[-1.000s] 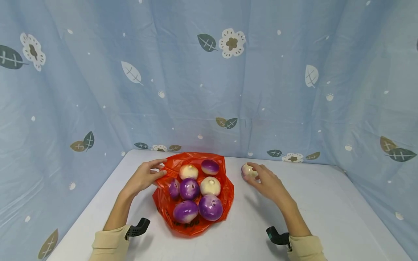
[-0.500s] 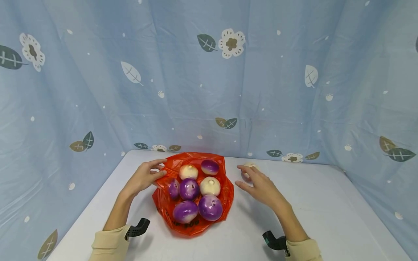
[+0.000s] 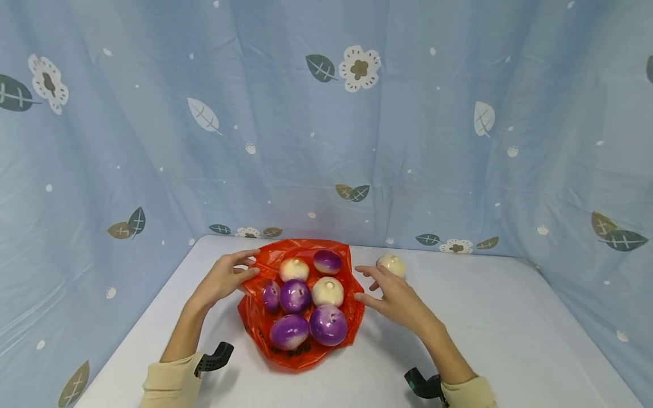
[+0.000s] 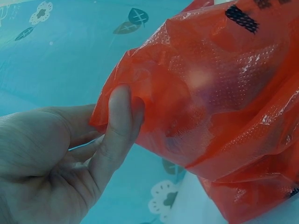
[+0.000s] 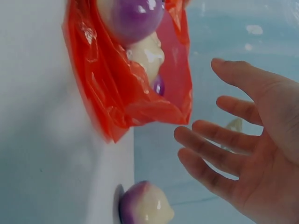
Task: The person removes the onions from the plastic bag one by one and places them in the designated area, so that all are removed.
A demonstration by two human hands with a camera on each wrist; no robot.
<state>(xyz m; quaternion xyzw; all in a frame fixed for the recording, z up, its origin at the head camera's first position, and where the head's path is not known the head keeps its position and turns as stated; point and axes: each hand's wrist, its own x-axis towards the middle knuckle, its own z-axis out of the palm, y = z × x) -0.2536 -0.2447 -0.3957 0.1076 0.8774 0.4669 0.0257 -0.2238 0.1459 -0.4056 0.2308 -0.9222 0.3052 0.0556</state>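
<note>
Plainly, black print runs along the near side of the red bag, partly creased and covered; it looks like a few upside-down characters, too broken to read. More black marking shows on the bag's outside in the left wrist view, also unreadable. The bag sits with its mouth spread wide on the white table, left of centre and close to the far edge. Inside are seven glossy, round vegetables, purple, cream or both, packed close together. One loose vegetable, cream above purple, rests on the table near the far edge, right of the bag and apart from it.

The left hand reaches to the bag's left rim, its grip pinching the thin plastic between thumb and fingers. The right hand hovers by the bag's right rim, its grip released and holding nothing, thumb and fingers spread apart; whether a fingertip touches the plastic I cannot tell. Both forearms extend inward from the table's near edge.
</note>
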